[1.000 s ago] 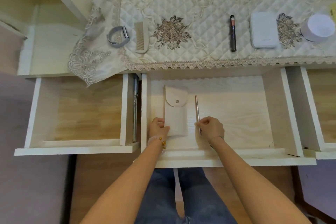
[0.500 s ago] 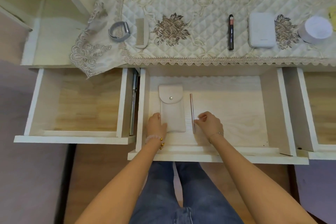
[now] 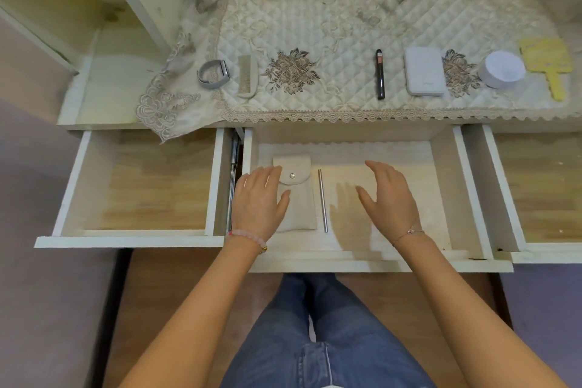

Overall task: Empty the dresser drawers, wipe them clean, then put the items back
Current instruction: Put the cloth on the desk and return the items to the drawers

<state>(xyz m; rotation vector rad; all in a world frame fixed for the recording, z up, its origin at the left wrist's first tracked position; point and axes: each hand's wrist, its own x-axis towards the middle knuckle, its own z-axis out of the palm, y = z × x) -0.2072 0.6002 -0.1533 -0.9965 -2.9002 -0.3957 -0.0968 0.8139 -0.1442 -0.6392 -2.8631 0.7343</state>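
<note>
The middle drawer (image 3: pixel 447 192) is pulled out. A beige snap pouch (image 3: pixel 299 208) lies flat in its left part, with a thin metal stick (image 3: pixel 322 200) just to its right. My left hand (image 3: pixel 258 201) hovers open over the pouch's left edge, fingers spread. My right hand (image 3: pixel 390 195) is raised open above the bare drawer floor, right of the stick, holding nothing. On the quilted dresser cloth (image 3: pixel 330 25) lie a watch band (image 3: pixel 213 74), a comb (image 3: pixel 247 80), a black pen (image 3: pixel 380 74), a white case (image 3: pixel 425 75), a white round jar (image 3: pixel 502 69) and a yellow hand mirror (image 3: pixel 548 61).
The left drawer (image 3: pixel 141 186) and the right drawer (image 3: pixel 541 189) stand open with bare wooden floors. A lace corner of the cloth (image 3: pixel 163 107) hangs over the left drawer. My knees in jeans (image 3: pixel 321 324) are under the middle drawer. An open shelf (image 3: pixel 104 85) is at far left.
Both hands have let go of the pouch and the stick, lifted and moved further into the drawer with fingers spread. The pouch and stick stay where they lay.
</note>
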